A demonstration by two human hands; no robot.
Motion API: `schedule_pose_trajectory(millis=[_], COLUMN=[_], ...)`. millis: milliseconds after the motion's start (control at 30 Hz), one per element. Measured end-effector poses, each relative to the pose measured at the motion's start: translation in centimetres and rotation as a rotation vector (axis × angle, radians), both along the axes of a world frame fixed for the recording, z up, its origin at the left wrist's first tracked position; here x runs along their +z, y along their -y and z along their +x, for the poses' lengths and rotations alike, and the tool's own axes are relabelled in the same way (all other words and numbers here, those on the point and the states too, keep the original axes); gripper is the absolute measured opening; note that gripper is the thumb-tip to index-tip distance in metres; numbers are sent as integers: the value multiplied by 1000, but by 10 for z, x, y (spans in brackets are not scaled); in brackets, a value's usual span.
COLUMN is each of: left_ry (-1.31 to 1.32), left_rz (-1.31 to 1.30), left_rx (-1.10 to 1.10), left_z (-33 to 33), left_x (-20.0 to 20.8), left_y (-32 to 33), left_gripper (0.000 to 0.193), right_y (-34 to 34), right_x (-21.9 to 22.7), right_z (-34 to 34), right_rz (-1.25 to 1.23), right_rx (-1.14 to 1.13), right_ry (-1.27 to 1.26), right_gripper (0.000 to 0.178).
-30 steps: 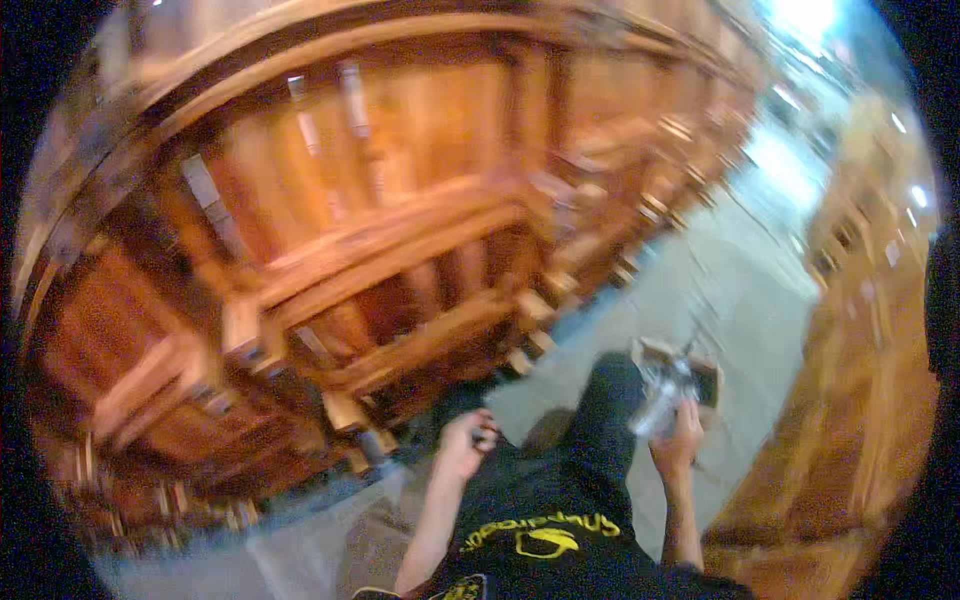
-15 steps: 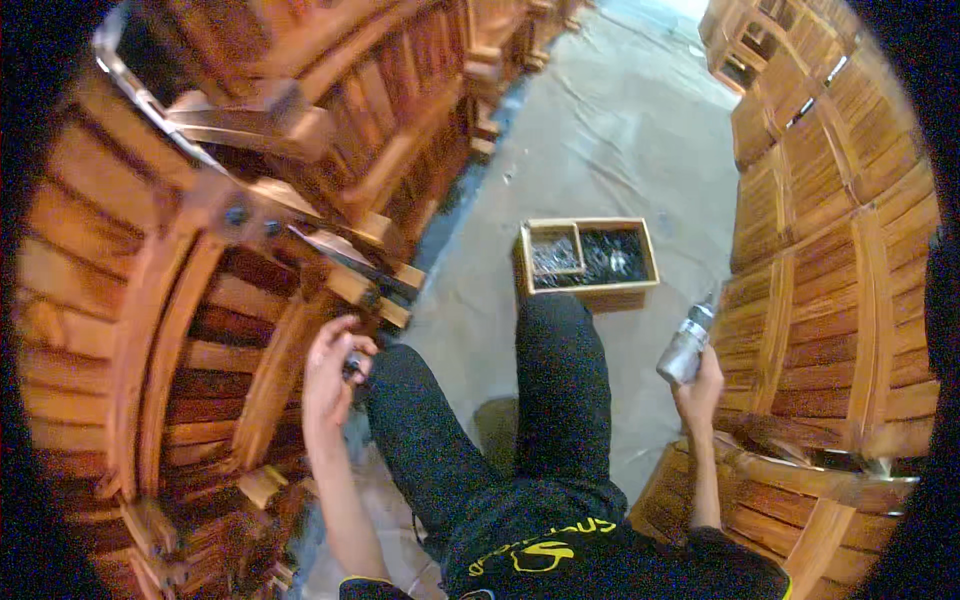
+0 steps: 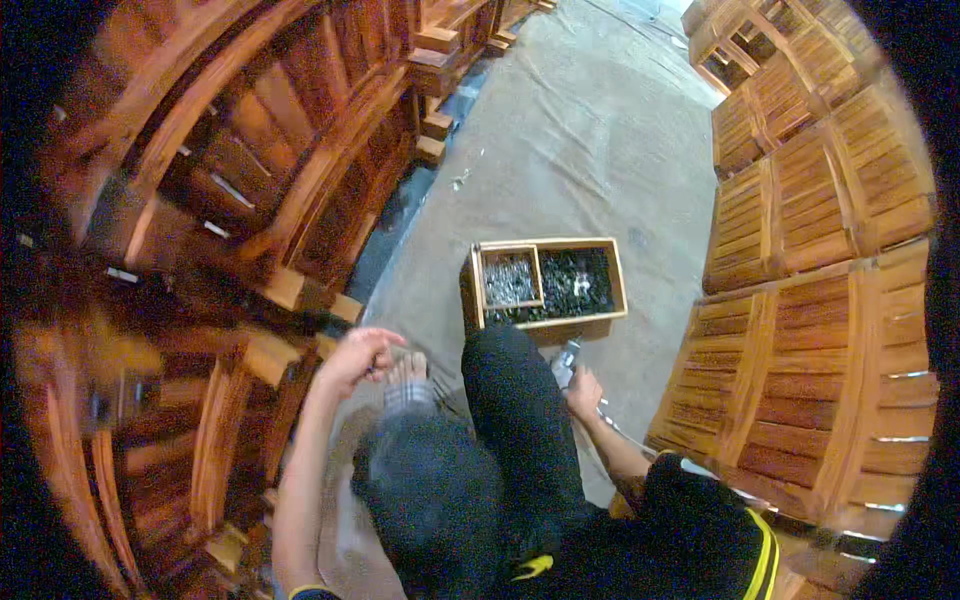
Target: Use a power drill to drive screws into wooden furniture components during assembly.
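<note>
Hand tool, one: silvery-grey, narrow toward its forward end, the lower part covered by fingers and dark trousers; located low over the grey floor, just beside the right knee and near the box. Right grip: closed around the tool. Box, one: rectangular, wooden, pale-rimmed, resting on the floor beyond the same knee; a smaller compartment at its left holds silvery small pieces, the remainder black small pieces with one pale item among them. Left grip: fingers mostly curled, index extended to the right; whether anything sits inside cannot be told. Nearby: a foot and slatted reddish-brown furniture. Opposite side: wooden panels in a row. Changes from half a second earlier: tool formerly out to the right, well apart from the knee and near the panels, now close to the knee; dark item formerly visible in the left grip, now unseen; foot newly in view; box contents apparently unaltered.
</note>
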State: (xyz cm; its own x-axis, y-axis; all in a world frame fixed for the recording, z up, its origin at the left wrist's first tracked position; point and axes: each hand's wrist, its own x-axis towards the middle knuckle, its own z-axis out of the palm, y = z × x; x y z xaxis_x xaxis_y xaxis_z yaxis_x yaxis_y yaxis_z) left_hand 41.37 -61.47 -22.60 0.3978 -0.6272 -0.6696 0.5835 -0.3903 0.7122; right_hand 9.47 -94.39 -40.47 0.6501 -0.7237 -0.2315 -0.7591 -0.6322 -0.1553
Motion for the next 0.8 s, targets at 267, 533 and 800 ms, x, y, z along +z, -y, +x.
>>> schedule_pose_trajectory(millis=[267, 533, 800], left_ry=[209, -460, -940], left_rz=[186, 323, -98], left_rx=[-421, -319, 328], left_z=[14, -37, -41], left_x=[-158, -204, -193], left_y=[149, 173, 204], left_gripper=[46, 54, 20], right_y=[12, 20, 20], right_x=[-22, -65, -64], right_z=[6, -23, -26], right_rz=[131, 266, 264], right_rx=[-99, -29, -49], right_ry=[-202, 50, -105], right_gripper=[57, 60, 59])
